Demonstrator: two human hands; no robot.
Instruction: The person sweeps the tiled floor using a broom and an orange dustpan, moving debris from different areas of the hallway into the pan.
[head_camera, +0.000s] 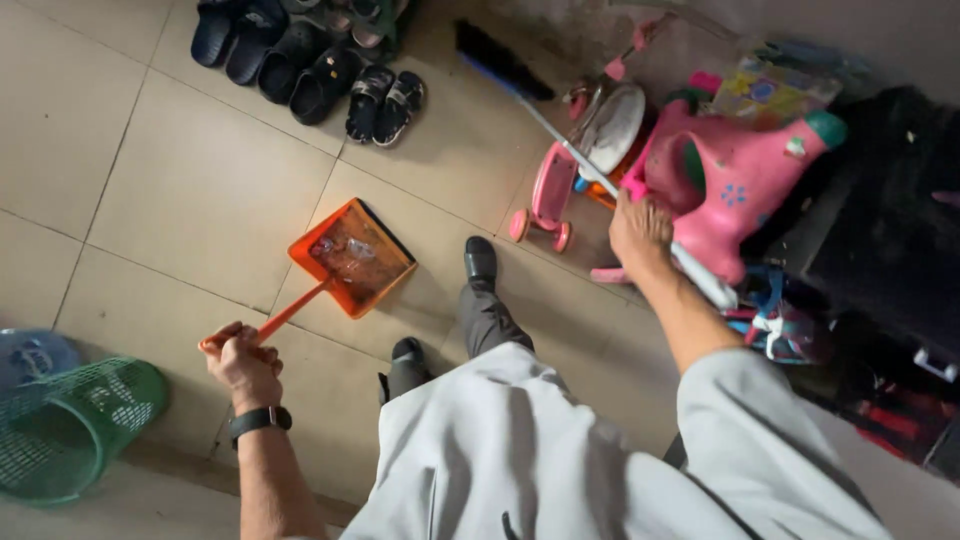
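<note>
Left hand (240, 362) grips the litter-filled orange dustpan (350, 257); right hand (640, 232) clasps the broom (560, 125).

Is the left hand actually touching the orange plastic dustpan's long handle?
Touching. The head view shows the left hand closed around the end of the orange plastic dustpan handle, no gap between fingers and handle.

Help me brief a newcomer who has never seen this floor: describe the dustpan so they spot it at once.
On the beige tiled floor, below the row of dark sandals, lies the dustpan. The left hand grips its long handle. It is the only bright orange thing there, a flat square tray with scraps inside.
</note>
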